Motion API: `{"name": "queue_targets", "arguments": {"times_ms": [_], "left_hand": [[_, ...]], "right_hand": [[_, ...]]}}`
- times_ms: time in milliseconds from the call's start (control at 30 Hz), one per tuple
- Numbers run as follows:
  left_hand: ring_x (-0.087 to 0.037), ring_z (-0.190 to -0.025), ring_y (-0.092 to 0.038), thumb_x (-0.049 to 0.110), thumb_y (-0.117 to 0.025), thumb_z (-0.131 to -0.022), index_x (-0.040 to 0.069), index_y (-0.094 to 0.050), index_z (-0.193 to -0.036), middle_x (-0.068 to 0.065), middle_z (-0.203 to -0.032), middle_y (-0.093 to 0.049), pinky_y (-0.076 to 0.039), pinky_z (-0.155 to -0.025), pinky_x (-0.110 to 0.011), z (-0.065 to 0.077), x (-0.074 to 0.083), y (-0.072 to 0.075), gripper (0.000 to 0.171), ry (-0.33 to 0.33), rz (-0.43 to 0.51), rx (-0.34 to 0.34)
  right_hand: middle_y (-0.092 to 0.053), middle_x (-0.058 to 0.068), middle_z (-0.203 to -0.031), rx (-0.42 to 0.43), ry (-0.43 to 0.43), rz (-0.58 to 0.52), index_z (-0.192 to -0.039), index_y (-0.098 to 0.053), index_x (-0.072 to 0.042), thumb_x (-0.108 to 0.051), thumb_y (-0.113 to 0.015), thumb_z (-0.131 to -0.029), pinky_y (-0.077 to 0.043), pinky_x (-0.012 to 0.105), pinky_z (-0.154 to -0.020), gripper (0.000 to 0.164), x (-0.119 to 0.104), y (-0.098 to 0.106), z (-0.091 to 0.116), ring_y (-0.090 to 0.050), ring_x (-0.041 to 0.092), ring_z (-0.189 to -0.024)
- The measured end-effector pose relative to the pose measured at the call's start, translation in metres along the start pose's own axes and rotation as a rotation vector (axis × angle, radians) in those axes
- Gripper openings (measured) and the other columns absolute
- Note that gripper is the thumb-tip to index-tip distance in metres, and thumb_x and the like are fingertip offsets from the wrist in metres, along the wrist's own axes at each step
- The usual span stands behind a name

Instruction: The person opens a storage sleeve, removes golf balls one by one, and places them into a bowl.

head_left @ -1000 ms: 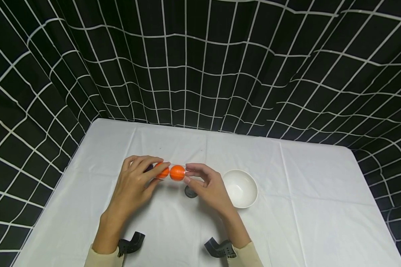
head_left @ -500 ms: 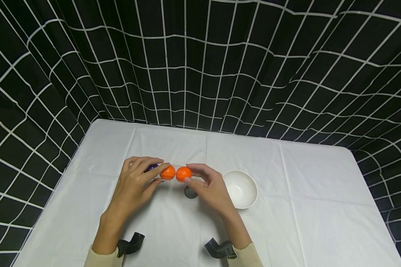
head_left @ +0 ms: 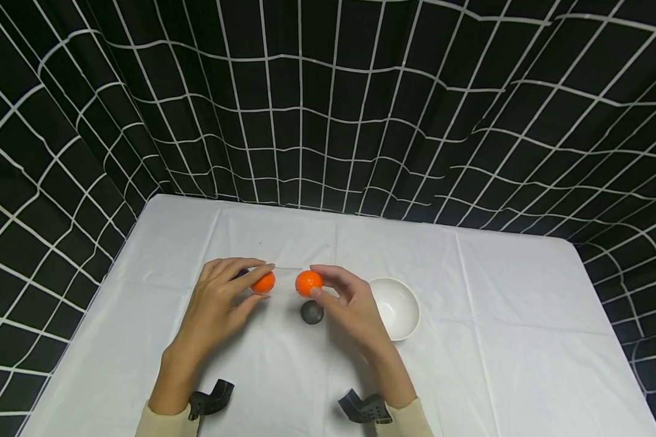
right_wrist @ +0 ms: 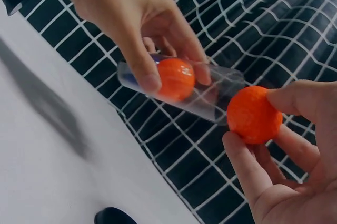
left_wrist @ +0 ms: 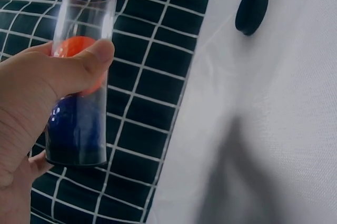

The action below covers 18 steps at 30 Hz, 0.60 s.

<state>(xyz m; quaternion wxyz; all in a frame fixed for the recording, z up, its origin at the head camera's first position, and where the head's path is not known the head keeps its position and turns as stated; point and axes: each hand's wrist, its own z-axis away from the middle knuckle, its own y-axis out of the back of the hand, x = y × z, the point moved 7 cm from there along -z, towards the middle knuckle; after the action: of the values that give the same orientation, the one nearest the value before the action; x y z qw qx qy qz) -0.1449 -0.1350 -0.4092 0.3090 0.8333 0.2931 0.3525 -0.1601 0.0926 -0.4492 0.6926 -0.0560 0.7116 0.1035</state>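
My left hand (head_left: 215, 300) grips a clear plastic tube (right_wrist: 205, 95), tilted above the table. Inside it are an orange ball (right_wrist: 176, 79) and, toward the closed end, a dark blue ball (left_wrist: 76, 124). At the tube's mouth my right hand (head_left: 355, 303) pinches a second orange ball (right_wrist: 254, 114) between thumb and fingers. That ball sits at the rim, mostly or wholly outside the tube. Beneath the right hand a round dark grey cap (head_left: 311, 312) lies on the table.
A white bowl (head_left: 396, 309) stands on the table just right of my right hand, partly covered by it. White cloth (head_left: 525, 328) covers the table. A black curtain with white grid lines (head_left: 328, 109) hangs behind and at both sides.
The right hand has drawn its orange ball rightward to the tube's mouth. The gap between the two orange balls has widened, and the other ball has slid back left.
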Motion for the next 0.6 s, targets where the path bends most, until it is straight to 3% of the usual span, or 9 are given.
{"name": "queue_targets", "arguments": {"times_ms": [267,367,600], "left_hand": [[-0.03,-0.117,-0.067,0.012,-0.094,-0.077,0.019,-0.077,-0.13,-0.002,-0.122,-0.075,-0.045,-0.106,-0.046,0.001,-0.005,0.0,0.056,0.013,0.017,0.005],[-0.029,-0.116,-0.067,0.014,-0.094,-0.077,0.019,-0.077,-0.13,-0.001,-0.123,-0.075,-0.045,-0.106,-0.045,0.0,-0.005,-0.001,0.056,0.012,0.028,0.005],[-0.027,-0.117,-0.068,0.019,-0.094,-0.079,0.02,-0.075,-0.133,-0.001,-0.125,-0.075,-0.047,-0.102,-0.042,0.001,-0.003,-0.009,0.057,0.027,0.048,-0.029]], "right_hand": [[-0.078,-0.008,-0.106,0.061,-0.026,-0.134,-0.138,-0.062,0.001,-0.004,-0.071,-0.098,-0.06,0.022,-0.095,0.042,0.002,0.024,0.007,-0.075,0.006,-0.1],[-0.076,-0.011,-0.108,0.073,0.009,-0.085,-0.138,-0.061,0.004,-0.003,-0.07,-0.099,-0.061,0.021,-0.095,0.041,0.0,0.035,0.011,-0.074,0.005,-0.1],[-0.073,-0.011,-0.114,0.152,0.014,0.075,-0.132,-0.067,-0.003,-0.006,-0.074,-0.098,-0.059,0.017,-0.092,0.035,0.001,0.072,0.023,-0.071,0.005,-0.104]]}}
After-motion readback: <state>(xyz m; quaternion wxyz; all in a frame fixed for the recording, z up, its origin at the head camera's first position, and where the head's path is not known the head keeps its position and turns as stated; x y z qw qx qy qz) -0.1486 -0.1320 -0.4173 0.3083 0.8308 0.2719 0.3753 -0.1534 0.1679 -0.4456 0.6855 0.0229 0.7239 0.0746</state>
